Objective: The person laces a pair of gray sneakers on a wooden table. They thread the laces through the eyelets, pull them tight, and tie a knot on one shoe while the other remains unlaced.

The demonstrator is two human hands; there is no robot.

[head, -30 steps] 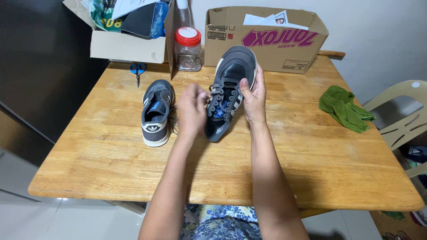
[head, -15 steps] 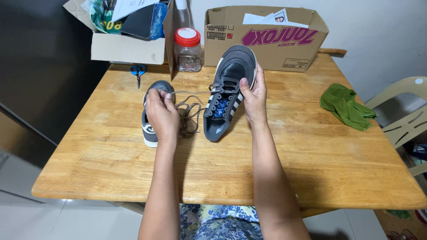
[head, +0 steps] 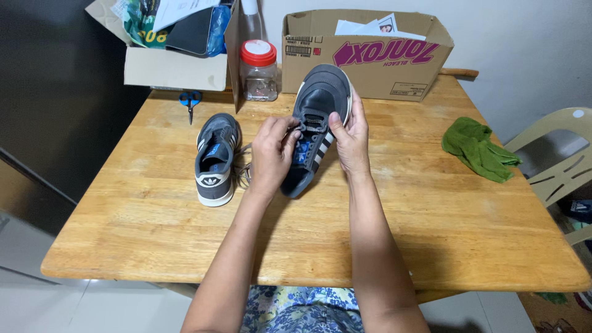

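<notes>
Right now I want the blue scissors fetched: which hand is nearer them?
Left. The left hand is nearer the blue scissors; the right hand is farther, across the tilted shoe.

Beyond our right hand (head: 350, 139) we see a brown carton (head: 370, 55) with a magenta label. Beyond our left hand (head: 271, 154), farther left, stands an open white-fronted box (head: 176, 68).

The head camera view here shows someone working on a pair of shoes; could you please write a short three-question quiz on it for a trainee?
1. True or false: the right hand holds the tilted grey shoe by its side.
2. Where is the left hand? A) on the blue scissors B) at the held shoe's laces C) on the green cloth
3. What stands between the two cardboard boxes at the far edge of the wooden table?

Key: 1. True. 2. B. 3. A clear jar with a red lid.
</notes>
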